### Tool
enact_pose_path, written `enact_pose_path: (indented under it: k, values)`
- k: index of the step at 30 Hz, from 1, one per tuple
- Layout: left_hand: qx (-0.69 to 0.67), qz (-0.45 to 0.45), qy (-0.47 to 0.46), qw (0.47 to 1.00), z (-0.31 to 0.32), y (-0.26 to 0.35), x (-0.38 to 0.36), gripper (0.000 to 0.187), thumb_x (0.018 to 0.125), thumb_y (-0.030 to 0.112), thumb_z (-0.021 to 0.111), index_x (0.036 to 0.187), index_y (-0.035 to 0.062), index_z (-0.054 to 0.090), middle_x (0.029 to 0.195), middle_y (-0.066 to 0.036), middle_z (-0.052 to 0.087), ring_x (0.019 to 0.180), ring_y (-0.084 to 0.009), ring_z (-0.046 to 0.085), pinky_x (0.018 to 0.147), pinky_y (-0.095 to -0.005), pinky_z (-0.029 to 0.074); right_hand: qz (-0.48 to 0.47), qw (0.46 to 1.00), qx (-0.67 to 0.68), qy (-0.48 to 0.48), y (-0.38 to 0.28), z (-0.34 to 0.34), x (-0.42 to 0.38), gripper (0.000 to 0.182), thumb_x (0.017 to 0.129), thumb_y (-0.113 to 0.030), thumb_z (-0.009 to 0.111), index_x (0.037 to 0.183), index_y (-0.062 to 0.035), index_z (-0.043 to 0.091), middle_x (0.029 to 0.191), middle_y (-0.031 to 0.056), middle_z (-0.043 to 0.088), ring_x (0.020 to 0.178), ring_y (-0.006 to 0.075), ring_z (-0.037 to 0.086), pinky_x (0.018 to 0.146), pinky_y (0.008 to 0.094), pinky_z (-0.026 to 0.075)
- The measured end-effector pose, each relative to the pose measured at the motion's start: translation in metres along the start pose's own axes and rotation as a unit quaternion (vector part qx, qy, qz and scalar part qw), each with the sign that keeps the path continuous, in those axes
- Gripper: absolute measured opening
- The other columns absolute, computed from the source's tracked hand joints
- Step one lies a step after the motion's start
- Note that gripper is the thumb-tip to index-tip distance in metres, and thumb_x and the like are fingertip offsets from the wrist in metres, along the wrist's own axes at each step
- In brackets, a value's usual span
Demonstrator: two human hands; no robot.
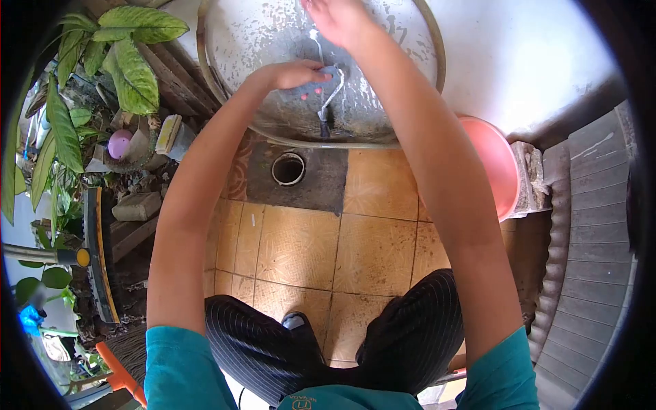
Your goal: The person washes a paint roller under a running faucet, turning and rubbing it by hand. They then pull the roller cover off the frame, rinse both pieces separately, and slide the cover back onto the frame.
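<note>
My left hand (297, 74) reaches in front of a speckled grey panel (246, 41). Its thumb and fingers close around a small blue-grey thing (331, 71) whose kind I cannot make out. Just beside and below those fingers is a thin, shiny, bent piece (333, 97) with a dark end (324, 128). Small pink spots (318, 90) show under the left fingers. Higher up, my right hand (338, 20) is raised near the top edge of the view, its fingertips partly cut off. A white streak (316, 41) runs down the panel between the two hands.
A hose (441, 48) curves around the panel. Below it, a round drain hole (288, 169) opens in the tiled floor (301, 232). A pink basin (488, 160) stands at right, beside grey ridged sheeting (591, 205). Plants (133, 68) and a squeegee-like tool (101, 253) are at left.
</note>
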State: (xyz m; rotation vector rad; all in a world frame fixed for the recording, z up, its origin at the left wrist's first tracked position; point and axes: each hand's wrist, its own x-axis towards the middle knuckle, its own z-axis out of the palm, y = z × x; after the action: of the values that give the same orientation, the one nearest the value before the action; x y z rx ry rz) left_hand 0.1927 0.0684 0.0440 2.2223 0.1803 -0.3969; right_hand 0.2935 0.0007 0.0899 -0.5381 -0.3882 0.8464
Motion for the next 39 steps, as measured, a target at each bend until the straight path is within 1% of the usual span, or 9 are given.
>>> enact_pose_path:
  k: [2,4,11,15,21,27,29,34,39]
  values:
    - [0.026,0.004,-0.029,0.999,0.003,0.014,-0.014,0.048,0.093,0.036,0.052,0.125,0.0013,0.048,0.105,-0.009,0.059,0.084,-0.0153,0.055,0.067,-0.0279,0.048,-0.078,0.927,-0.366,0.013,-0.010,-0.003,-0.054,0.033,0.095,-0.032,0.048,0.103,-0.0019,0.058,0.093,0.0103,0.063,0.082,0.0228,0.062,0.075,0.0325,0.049]
    - [0.024,0.094,-0.002,0.995,0.006,0.011,-0.015,0.041,0.094,0.031,0.052,0.123,0.0011,0.049,0.104,-0.009,0.061,0.083,-0.0165,0.056,0.070,-0.0282,0.049,0.039,0.722,-0.687,-0.070,0.000,-0.043,-0.064,0.061,0.092,-0.055,0.044,0.115,-0.0009,0.057,0.100,0.0106,0.063,0.080,0.0198,0.062,0.077,0.0285,0.049]
    - [0.066,0.088,0.071,0.991,0.009,0.002,-0.028,0.041,0.079,0.015,0.072,0.115,0.0025,0.056,0.106,-0.008,0.064,0.090,-0.0152,0.062,0.067,-0.0292,0.052,0.064,0.797,-0.600,-0.015,0.022,-0.079,-0.113,0.066,0.084,-0.063,0.050,0.097,-0.0007,0.065,0.072,0.0039,0.064,0.061,0.0113,0.057,0.059,0.0256,0.044]
    - [0.199,0.223,0.161,0.941,0.013,0.006,-0.039,0.047,0.069,0.014,0.080,0.110,0.0047,0.059,0.096,-0.008,0.067,0.083,-0.0201,0.064,0.071,-0.0338,0.052,0.138,0.820,-0.545,-0.104,0.014,-0.084,-0.114,0.054,0.086,-0.054,0.055,0.096,-0.0019,0.063,0.071,0.0020,0.058,0.055,0.0087,0.046,0.051,0.0248,0.036]
    - [0.404,0.177,0.204,0.874,0.025,0.031,-0.050,0.044,0.066,0.011,0.077,0.104,0.0038,0.056,0.091,-0.013,0.064,0.089,-0.0344,0.061,0.077,-0.0389,0.051,0.207,0.907,-0.346,-0.124,-0.009,-0.088,-0.119,0.043,0.080,-0.042,0.070,0.090,-0.0018,0.059,0.081,0.0034,0.054,0.060,0.0076,0.045,0.050,0.0229,0.033]
    - [0.542,0.233,0.272,0.760,0.041,0.057,-0.036,0.028,0.065,0.008,0.069,0.089,0.0056,0.054,0.085,-0.009,0.059,0.091,-0.0286,0.059,0.071,-0.0390,0.052,0.196,0.830,-0.498,-0.156,-0.025,-0.056,-0.126,0.029,0.074,-0.027,0.074,0.079,-0.0024,0.060,0.068,0.0045,0.058,0.053,0.0108,0.052,0.043,0.0271,0.039]
    - [0.563,0.219,0.267,0.751,0.032,0.056,-0.035,0.027,0.065,0.008,0.068,0.089,0.0064,0.055,0.085,-0.008,0.060,0.091,-0.0274,0.059,0.070,-0.0378,0.053,0.173,0.755,-0.626,-0.094,-0.017,-0.051,-0.121,0.029,0.065,-0.027,0.074,0.060,-0.0047,0.056,0.055,0.0053,0.056,0.045,0.0132,0.051,0.040,0.0281,0.038]
    - [0.603,0.145,0.263,0.739,0.035,0.043,-0.041,0.027,0.066,0.012,0.069,0.090,0.0087,0.057,0.084,-0.008,0.063,0.088,-0.0262,0.062,0.069,-0.0380,0.054,0.155,0.710,-0.684,-0.062,-0.002,-0.039,-0.116,0.034,0.060,-0.030,0.075,0.056,-0.0023,0.056,0.048,0.0063,0.052,0.043,0.0157,0.050,0.043,0.0308,0.040]
    - [0.608,0.014,0.210,0.766,0.039,0.047,-0.041,0.020,0.068,0.020,0.069,0.086,0.0108,0.065,0.085,-0.013,0.067,0.082,-0.0311,0.066,0.071,-0.0405,0.055,0.058,0.593,-0.803,-0.009,0.015,-0.041,-0.116,0.031,0.064,-0.028,0.069,0.087,-0.0061,0.069,0.086,0.0147,0.068,0.080,0.0275,0.067,0.071,0.0382,0.053]
